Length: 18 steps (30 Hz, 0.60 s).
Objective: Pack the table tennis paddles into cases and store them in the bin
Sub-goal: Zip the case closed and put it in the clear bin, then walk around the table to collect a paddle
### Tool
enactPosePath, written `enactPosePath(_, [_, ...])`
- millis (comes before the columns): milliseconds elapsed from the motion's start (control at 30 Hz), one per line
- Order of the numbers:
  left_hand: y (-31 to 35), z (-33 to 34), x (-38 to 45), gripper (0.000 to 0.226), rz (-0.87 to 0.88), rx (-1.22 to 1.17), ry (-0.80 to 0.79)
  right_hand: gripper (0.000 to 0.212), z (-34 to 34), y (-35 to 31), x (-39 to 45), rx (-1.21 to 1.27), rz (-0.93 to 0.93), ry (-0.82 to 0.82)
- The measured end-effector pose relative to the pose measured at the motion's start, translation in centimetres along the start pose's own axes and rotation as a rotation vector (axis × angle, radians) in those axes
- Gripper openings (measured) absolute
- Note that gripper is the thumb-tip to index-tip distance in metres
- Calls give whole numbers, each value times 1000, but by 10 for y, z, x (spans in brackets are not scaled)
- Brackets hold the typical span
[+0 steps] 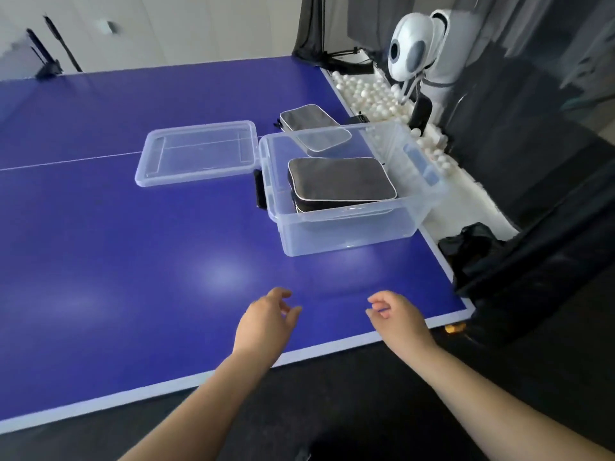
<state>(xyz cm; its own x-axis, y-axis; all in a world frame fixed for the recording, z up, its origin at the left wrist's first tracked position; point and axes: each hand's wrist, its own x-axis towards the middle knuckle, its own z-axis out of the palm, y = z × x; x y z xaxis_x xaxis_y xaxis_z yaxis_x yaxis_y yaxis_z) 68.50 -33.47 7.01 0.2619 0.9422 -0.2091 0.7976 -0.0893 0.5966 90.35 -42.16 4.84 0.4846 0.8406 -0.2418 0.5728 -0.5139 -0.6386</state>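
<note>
Blue table (133, 261), white ball machine (419, 48), loose white balls (369, 91)

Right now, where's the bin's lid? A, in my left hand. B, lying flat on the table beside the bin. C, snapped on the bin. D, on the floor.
B: the clear lid lies flat on the blue table, left of the open bin.

Clear plastic rectangular bin (349, 227) – uncovered, upright near table's right edge | two dark zipped paddle cases with white piping (339, 178) – stacked flat inside bin | third matching case (304, 118) – flat on table just behind bin | clear lid (196, 154) – flat, just left of bin
</note>
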Motion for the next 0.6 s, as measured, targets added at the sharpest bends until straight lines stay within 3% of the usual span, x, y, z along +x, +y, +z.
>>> enactPosePath(333, [-84, 51, -122, 44, -256, 104, -63, 27, 60, 35, -71, -280, -123, -440])
enactPosePath(600, [-155, 49, -223, 51, -577, 115, -53, 37, 128, -11, -108, -482, -326, -716])
